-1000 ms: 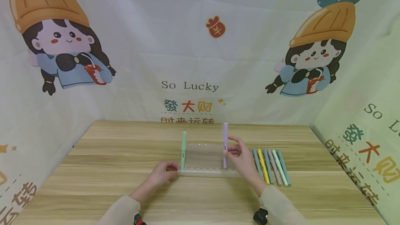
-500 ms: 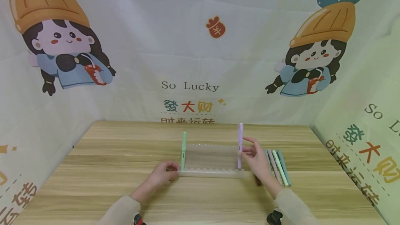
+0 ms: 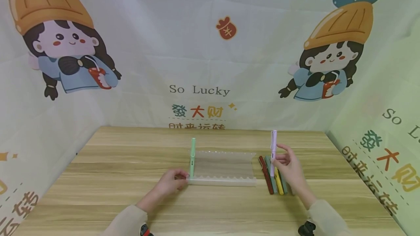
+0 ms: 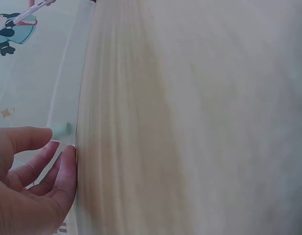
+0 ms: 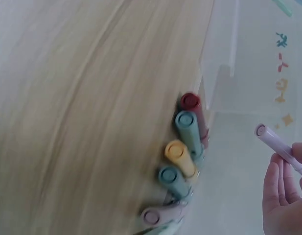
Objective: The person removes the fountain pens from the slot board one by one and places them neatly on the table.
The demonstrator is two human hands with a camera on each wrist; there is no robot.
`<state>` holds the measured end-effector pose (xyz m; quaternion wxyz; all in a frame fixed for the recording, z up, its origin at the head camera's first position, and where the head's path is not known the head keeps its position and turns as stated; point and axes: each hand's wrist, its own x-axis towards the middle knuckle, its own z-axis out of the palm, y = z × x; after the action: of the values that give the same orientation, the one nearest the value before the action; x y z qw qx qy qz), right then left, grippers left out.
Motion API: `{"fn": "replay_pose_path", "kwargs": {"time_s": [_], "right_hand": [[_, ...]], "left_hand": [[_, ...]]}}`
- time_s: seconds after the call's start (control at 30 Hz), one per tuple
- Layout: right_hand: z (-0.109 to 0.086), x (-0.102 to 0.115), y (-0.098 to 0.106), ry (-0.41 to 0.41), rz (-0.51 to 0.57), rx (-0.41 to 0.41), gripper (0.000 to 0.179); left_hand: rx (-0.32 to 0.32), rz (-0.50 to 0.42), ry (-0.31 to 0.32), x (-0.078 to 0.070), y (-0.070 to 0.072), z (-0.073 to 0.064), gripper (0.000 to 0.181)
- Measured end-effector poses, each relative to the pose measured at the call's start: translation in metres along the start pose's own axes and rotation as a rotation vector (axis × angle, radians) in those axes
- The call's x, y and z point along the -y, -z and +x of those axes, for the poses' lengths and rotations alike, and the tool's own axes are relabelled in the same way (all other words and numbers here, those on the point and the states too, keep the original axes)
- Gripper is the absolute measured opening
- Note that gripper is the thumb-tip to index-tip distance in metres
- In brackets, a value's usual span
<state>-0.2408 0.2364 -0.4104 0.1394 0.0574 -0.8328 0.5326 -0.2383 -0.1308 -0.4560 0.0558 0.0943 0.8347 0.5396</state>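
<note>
My right hand (image 3: 290, 166) pinches a lavender pen (image 3: 273, 148) upright, thumb against the fingers, over the pens on the right of the table. The right wrist view also has this lavender pen (image 5: 278, 143) between thumb and fingers. At the left end of a clear pen rack (image 3: 223, 182) with a scalloped edge, my left hand (image 3: 172, 181) pinches the corner. A light green pen (image 3: 193, 157) stands upright at that same end, close to the left fingertips. In the left wrist view the left hand (image 4: 40, 171) is bent around the rack's end, beside the green pen's tip (image 4: 61, 129).
Right of the rack lies a row of pens: a dark red pen (image 3: 266, 176), a yellow pen (image 3: 279, 182), and teal ones, partly covered by the right hand. A mauve pen (image 5: 163, 214) shows farther along. Behind the wooden table (image 3: 115, 163) hangs a printed cloth (image 3: 147, 46).
My right hand has carried the lavender pen rightward, from above the rack to over the pen row. The left hand, rack and green pen have stayed in place.
</note>
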Motion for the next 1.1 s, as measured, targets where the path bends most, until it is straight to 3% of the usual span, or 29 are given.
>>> {"fn": "replay_pose_path", "kwargs": {"time_s": [0.57,1.1], "right_hand": [[-0.001,-0.027,0.042,-0.007,-0.166,-0.098,0.047],[-0.007,-0.039,0.076,-0.05,-0.34,-0.072,0.048]], "left_hand": [[-0.006,0.004,0.0,0.0,0.0,0.0,0.016],[0.0,0.004,-0.005,0.0,0.0,0.0,0.016]]}}
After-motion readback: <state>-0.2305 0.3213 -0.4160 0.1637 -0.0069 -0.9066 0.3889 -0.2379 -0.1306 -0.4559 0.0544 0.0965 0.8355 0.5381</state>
